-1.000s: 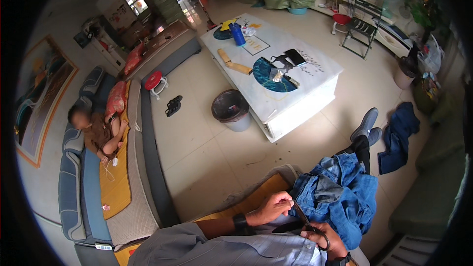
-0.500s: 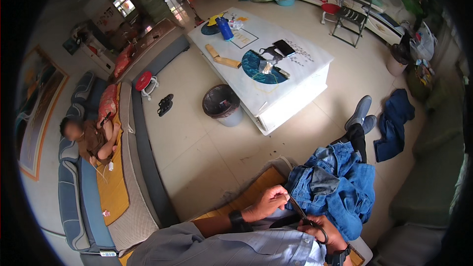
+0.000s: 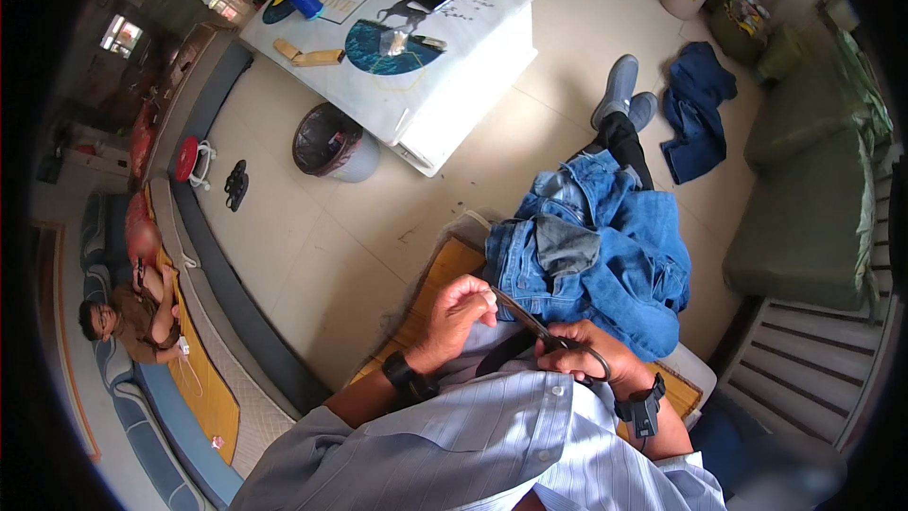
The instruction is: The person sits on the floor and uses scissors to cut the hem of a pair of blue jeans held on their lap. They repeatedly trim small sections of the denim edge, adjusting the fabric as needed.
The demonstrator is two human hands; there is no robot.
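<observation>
Closed around the handles of dark scissors (image 3: 520, 310), my right hand (image 3: 594, 348) rests over my lap. The blades point up and left toward my left hand (image 3: 456, 318). That hand's fingers are pinched together right at the blade tips; whatever they hold is too small to make out. Just beyond both hands, a bunched pair of blue jeans (image 3: 629, 270) lies across my legs, with a dark grey cloth piece (image 3: 567, 244) on top.
Another dark blue denim piece (image 3: 698, 99) lies on the floor by my grey shoes (image 3: 619, 90). A white table (image 3: 463, 47) stands ahead, a lined bin (image 3: 355, 153) beside it. At left, a person (image 3: 142, 317) sits on a sofa (image 3: 194, 397). Green wrapped bundles (image 3: 804, 189) stand at right.
My view has tilted downward and to the right, so the room has shifted up and left. Both hands keep nearly the same pose, scissors still in the right.
</observation>
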